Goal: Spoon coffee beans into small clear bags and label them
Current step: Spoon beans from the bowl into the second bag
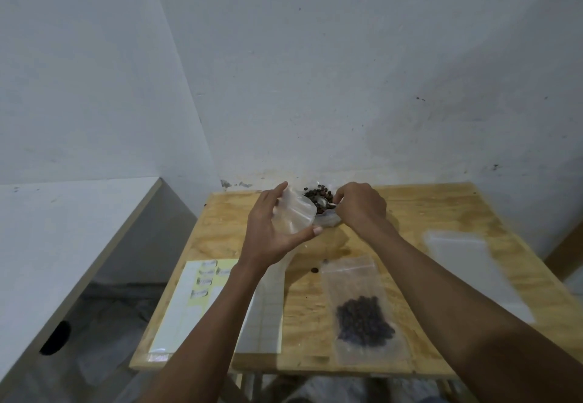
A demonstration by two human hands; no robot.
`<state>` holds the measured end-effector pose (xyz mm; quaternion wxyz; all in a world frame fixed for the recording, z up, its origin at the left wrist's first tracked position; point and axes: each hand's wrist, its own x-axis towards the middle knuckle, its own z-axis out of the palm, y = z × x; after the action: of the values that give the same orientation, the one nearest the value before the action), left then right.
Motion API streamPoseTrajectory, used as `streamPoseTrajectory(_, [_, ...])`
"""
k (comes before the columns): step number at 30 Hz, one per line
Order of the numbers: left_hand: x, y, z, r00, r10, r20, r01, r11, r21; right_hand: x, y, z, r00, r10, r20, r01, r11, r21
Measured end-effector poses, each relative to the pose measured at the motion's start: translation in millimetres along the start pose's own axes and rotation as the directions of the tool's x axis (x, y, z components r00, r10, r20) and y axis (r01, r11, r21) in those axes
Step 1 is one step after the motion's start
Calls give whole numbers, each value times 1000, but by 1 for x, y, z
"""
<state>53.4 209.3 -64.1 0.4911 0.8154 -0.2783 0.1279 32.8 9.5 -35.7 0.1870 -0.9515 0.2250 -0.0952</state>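
Coffee beans [317,195] lay heaped at the far edge of the counter [410,213], a metal spoon [325,203] among them. The right hand [359,205] pinched the spoon's handle. The left hand [274,229] curled its grip round an empty clear bag [295,213] just beside the heap. Nearer, a filled bag [362,314] lay flat beside a label sheet [189,301].

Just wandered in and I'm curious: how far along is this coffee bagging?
One filled bag of beans lies on the table, with no label visible on it. The left hand holds an open bag while the right hand works a spoon in the bean pile. Empty bags and the label sheet wait.
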Motion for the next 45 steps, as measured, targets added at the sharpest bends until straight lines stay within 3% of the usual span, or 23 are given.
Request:
streamPoseTrajectory(7, [6, -8, 8, 996, -88, 31, 90, 994, -66, 3, 6, -1, 996, 7, -92, -12, 998, -57])
streamPoseTrajectory(14, [25, -11, 34, 974, -219, 56, 226, 946, -231, 14, 0, 3, 993, 80, 87, -86, 994, 66])
streamPoseTrajectory(25, [30, -17, 36, 978, -193, 74, 204, 959, -195, 21, 13, -6, 952, 211, 221, -265, 932, 248])
streamPoseTrajectory(35, [31, -16, 22, 975, -24, 221, -14, 986, 166, 26, 29, -35, 974, 145, 172, -197, 917, 348])
streamPoseTrajectory(40, [31, -10, 30, 976, -18, 216, -23, 982, 190, 19, 31, -56, 982, 77, 170, -134, 925, 355])
streamPoseTrajectory(45, [37, -2, 33, 988, -7, 157, -19, 987, 163, 5, 36, -67, 990, -64, 123, 19, 943, 333])
